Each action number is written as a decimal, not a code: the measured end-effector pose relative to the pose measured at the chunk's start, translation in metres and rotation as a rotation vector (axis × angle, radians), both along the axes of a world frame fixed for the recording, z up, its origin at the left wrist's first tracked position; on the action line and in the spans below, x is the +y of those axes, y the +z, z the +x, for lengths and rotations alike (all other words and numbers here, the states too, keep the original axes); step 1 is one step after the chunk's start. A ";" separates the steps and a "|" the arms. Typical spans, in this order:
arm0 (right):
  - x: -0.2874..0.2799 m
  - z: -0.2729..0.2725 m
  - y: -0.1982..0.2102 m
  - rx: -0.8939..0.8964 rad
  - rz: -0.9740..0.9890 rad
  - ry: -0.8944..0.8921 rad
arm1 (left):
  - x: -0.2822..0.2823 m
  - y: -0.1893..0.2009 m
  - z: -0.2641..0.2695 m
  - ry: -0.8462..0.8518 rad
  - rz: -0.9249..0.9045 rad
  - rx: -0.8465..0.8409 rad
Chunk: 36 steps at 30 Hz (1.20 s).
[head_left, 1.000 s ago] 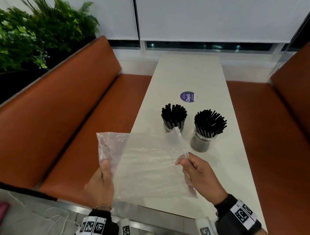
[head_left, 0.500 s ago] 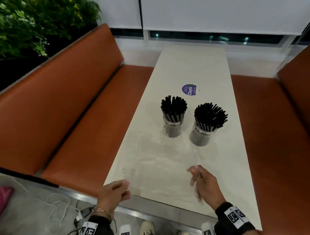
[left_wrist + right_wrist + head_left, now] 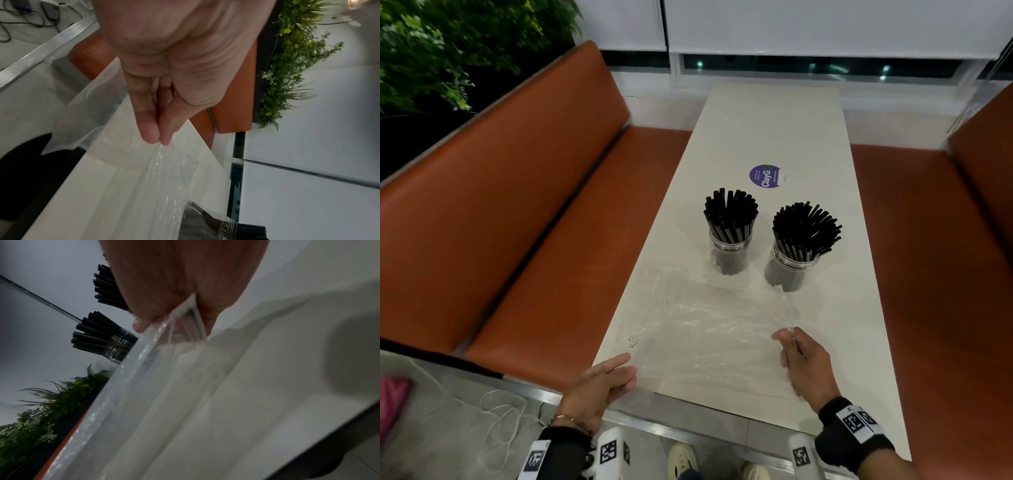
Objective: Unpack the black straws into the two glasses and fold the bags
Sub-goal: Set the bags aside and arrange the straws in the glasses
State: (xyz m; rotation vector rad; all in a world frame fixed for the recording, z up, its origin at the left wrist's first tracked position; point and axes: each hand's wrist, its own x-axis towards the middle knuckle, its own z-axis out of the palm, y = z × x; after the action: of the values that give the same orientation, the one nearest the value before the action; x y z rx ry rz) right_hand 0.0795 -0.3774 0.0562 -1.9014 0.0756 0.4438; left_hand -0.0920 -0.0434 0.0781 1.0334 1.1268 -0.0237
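Two glasses stand mid-table, each packed with black straws: the left glass and the right glass, which also shows in the right wrist view. A clear plastic bag lies spread flat on the white table in front of them, its near end hanging over the table edge. My left hand pinches the bag's near left corner between thumb and forefinger. My right hand pinches the bag's right edge, just short of the right glass.
Orange benches run along the left and right of the table. A purple round sticker sits behind the glasses. Plants stand at the far left. Cables and a pink object lie on the floor.
The bag, held up in the air a second ago, now lies flat on the table. Both hands came down towards the near edge, still holding it.
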 end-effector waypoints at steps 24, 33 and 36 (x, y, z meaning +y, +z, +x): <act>0.031 0.062 -0.008 0.169 -0.313 -0.056 | -0.009 -0.022 0.161 -0.597 1.034 0.140; 0.009 0.038 0.022 0.217 0.257 -0.145 | -0.015 0.012 0.108 -0.255 0.979 -0.193; 0.011 0.029 0.034 0.122 0.218 -0.134 | -0.019 0.022 0.097 -0.193 0.762 -0.139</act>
State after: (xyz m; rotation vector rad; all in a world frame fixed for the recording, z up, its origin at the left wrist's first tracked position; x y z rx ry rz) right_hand 0.1086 -0.3668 0.0902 -1.6434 0.2249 0.4574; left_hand 0.0047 -0.0619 0.0997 1.7879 0.9126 0.3426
